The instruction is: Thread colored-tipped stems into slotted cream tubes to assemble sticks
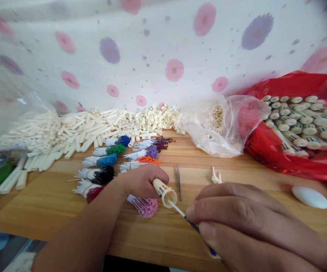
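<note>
My left hand (149, 179) is closed round a cream pen barrel (161, 187), its open end turned toward my right hand. Small coloured pieces show in the slots along the barrel. My right hand (234, 215), large in the foreground, pinches a thin white refill (178, 209) with a blue end; the refill's white part reaches into the barrel's mouth. More blue shows below my right fingers, partly hidden by them. Metal tweezers (178, 182) lie on the table between the hands. Just beyond my right fingers are small cream plastic parts (216, 176).
Bundles of refills in several colours, such as a black bundle (95, 175) and a pink bundle (145, 206), lie left of centre. Behind are heaps of white tubes (87, 130) and slotted cream pieces (158, 119). A clear bag (203, 132), a red bag (268, 158) of barrels and a white oval object (310, 197) are right.
</note>
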The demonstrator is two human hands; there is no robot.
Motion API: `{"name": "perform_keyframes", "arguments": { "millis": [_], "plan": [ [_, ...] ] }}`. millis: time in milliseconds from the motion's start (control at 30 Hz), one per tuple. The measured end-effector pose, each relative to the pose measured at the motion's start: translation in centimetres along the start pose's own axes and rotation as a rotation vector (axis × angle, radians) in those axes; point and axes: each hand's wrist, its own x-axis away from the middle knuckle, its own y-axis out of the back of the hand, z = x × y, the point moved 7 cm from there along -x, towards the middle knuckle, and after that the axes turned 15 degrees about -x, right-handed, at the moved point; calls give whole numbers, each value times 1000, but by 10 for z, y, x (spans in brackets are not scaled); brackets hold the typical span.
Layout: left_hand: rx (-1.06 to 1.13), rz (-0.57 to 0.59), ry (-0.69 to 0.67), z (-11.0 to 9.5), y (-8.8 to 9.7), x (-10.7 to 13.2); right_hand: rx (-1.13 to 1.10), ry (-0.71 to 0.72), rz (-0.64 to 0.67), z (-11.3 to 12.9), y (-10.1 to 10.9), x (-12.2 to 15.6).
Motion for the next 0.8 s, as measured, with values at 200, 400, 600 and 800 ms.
{"name": "perform_keyframes", "arguments": {
  "millis": [200, 400, 600, 800],
  "plan": [
    [-26, 33, 11, 4, -2, -1, 38, 11, 41, -8, -7, -4],
    [123, -95, 20, 2, 15, 7, 67, 102, 6, -40, -4, -1],
    [106, -214, 14, 1, 25, 10, 140, 68, -19, -54, 1, 3],
    [14, -257, 36, 9, 27, 10, 120, 29, -22, -60, 2, 1]
  ]
}}
